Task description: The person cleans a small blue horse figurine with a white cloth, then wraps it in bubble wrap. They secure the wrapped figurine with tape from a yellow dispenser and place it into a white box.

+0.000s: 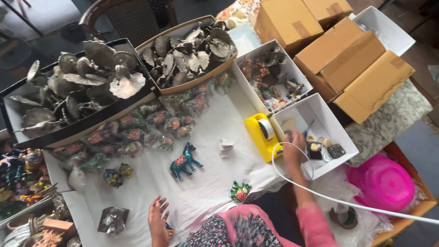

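My right hand (294,148) reaches into a white open box (340,129) at the right, fingers near small round trinkets (320,147); whether it grips anything is hidden by blur. A yellow tape dispenser (263,132) stands just left of that hand. My left hand (157,218) rests open with spread fingers on the white cloth (206,183) near the front edge, next to a small colourful piece (169,231). A painted teal horse figurine (184,160) stands in the middle of the cloth. A green painted figurine (239,191) lies near my lap.
Two trays of grey metal leaf-shaped pieces (87,87) (190,50) sit at the back. Wrapped colourful figurines (137,132) lie in rows. Cardboard boxes (352,59) are stacked at the right. A pink basket (383,182) sits low right. A white cable (347,201) crosses my right arm.
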